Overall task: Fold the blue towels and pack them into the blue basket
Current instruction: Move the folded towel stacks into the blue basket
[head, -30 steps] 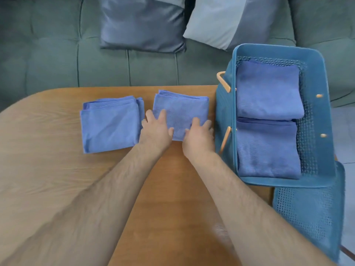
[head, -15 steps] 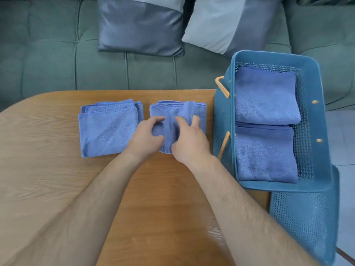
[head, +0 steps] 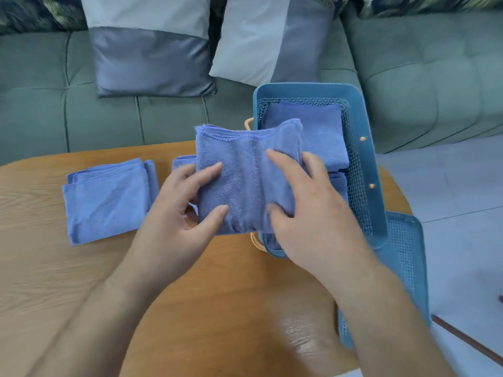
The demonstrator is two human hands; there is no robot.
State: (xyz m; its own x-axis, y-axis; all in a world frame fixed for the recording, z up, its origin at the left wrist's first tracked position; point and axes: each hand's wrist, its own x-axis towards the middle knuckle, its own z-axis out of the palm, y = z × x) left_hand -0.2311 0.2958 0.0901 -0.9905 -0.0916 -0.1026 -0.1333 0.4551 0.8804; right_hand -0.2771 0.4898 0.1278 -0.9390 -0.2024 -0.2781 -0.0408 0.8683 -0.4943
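Left hand (head: 185, 210): thumb and forefinger curled on top of the held towel (head: 245, 180) at its left edge, the other fingers hidden under it; it grips. Right hand (head: 310, 210): fingers curled over the right edge, gripping too.

Held towel: folded, lifted above the table (head: 54, 268), sagging a little between the hands. Its stitched edges point away from the person, toward the sofa (head: 435, 77). It is near square as held, so no long axis can be told. Its right part overlaps the left wall of the basket (head: 364, 159).

Basket: at the table's right end, folded towels (head: 324, 129) inside, the near one mostly hidden by the right hand. A second towel (head: 109, 200) lies flat at left; a third (head: 183, 161) is part hidden. Two cushions (head: 152, 50) lie on the sofa.
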